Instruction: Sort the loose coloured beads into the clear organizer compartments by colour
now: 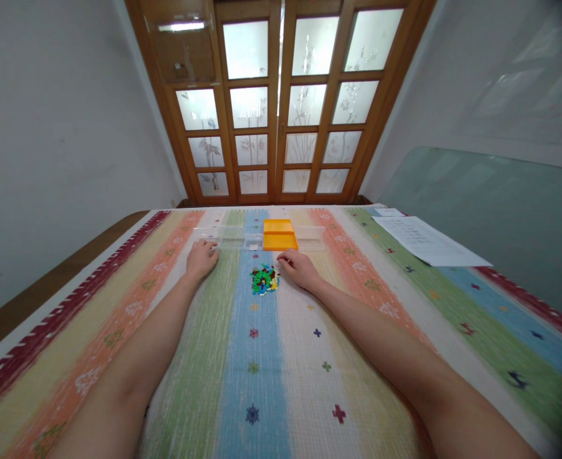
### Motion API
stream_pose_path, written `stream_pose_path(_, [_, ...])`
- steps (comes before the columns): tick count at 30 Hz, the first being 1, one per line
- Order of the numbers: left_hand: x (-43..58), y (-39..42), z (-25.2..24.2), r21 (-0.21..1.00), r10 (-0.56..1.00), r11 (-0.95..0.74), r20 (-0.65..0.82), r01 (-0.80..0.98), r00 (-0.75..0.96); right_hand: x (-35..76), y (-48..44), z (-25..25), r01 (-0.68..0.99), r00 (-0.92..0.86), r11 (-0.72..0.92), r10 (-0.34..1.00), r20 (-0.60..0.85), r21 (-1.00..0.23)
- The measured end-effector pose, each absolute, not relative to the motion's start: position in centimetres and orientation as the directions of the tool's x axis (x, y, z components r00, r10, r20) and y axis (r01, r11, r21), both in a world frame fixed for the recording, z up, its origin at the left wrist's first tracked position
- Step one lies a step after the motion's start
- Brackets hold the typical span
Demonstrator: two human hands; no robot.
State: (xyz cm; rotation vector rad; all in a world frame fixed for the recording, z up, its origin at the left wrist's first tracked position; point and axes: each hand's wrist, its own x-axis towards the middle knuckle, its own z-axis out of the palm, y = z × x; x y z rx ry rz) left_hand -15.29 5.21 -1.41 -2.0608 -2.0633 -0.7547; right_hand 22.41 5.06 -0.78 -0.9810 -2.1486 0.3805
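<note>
A small heap of tiny plastic building pieces [264,280], green, blue, yellow, white and dark brown, lies on the striped tablecloth. Just right of it rests my right hand [300,268], its fingers loosely bent toward the heap and slightly apart, with nothing visible in them. My left hand [202,258] lies at the front edge of a clear plastic tray [228,237], fingers loosely spread and holding nothing I can see. Behind the heap stands an orange two-compartment tray [280,234]. A small clear box [253,242] with something whitish inside sits left of that tray.
Another clear tray [312,238] extends right of the orange one. Printed paper sheets [424,239] lie at the table's right side. The patterned cloth [255,382] covers the table. Wooden doors with glass panes [281,102] stand beyond, with walls on both sides.
</note>
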Motion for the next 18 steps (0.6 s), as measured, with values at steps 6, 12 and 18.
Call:
stream_pose_path(6, [-14.9,5.2,-1.4,0.261,0.905,-0.077,0.424,0.962,-0.043,22.4,5.0,-0.7,0.544,-0.445,0.66,0.75,0.489,-0.518])
stream_pose_path(12, [-14.6,4.8,-0.9,0.244,0.904,-0.076,0.427,0.967,-0.037,22.3,5.0,-0.9,0.586,-0.475,0.661,0.749,0.461,-0.469])
stream_pose_path(18, [-11.0,3.8,0.6,0.253,0.874,-0.258,0.472,0.933,0.114,22.2,5.1,-0.7,0.617,-0.603,0.725,0.685,0.409,-0.306])
